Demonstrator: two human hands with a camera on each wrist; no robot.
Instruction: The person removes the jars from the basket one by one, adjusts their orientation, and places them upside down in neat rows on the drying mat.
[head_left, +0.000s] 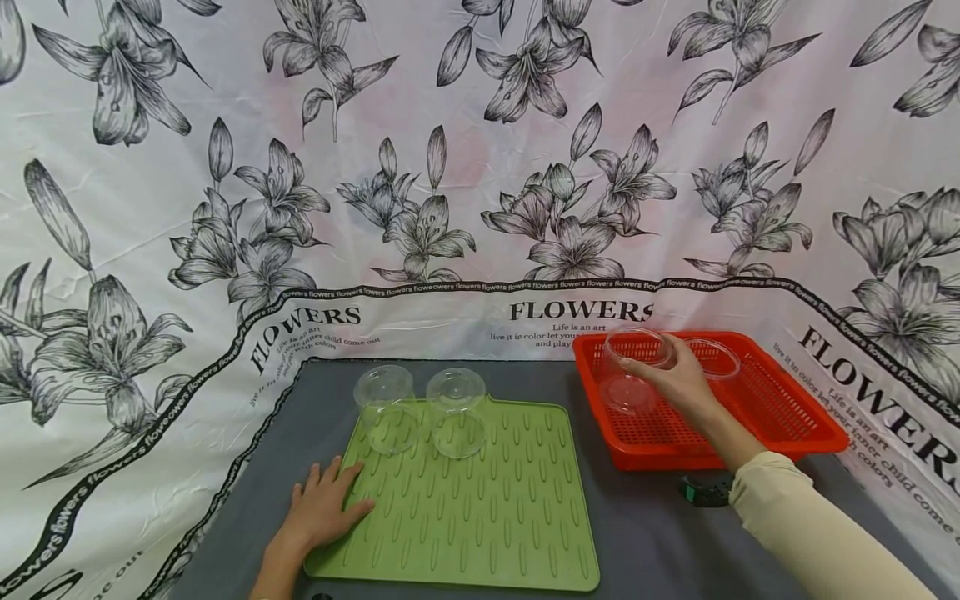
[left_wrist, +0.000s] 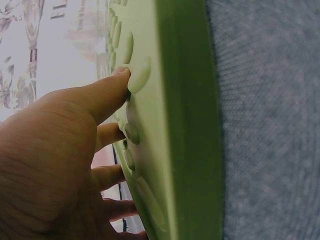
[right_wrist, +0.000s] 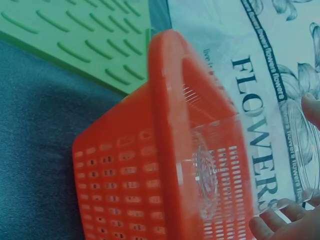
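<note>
My right hand (head_left: 678,379) grips a clear round plastic cup (head_left: 630,393) near its rim, over the left part of the red basket (head_left: 813,433). In the right wrist view, the ribbed base of that cup (right_wrist: 206,177) shows against the basket wall, and the fingertips press its side. Another clear cup (head_left: 712,358) is in the basket, partly behind the hand. My left hand (head_left: 322,504) rests with fingers spread on the left edge of the green ridged mat (head_left: 510,517). Two clear cups (head_left: 392,429) (head_left: 459,432) stand side by side at the mat's far left.
A dark strap-like object (head_left: 705,492) lies in front of the basket. Mat and basket sit on a grey table (head_left: 637,533), with a strip of it between them. A white flower-printed cloth (head_left: 450,317) hangs behind and along both sides.
</note>
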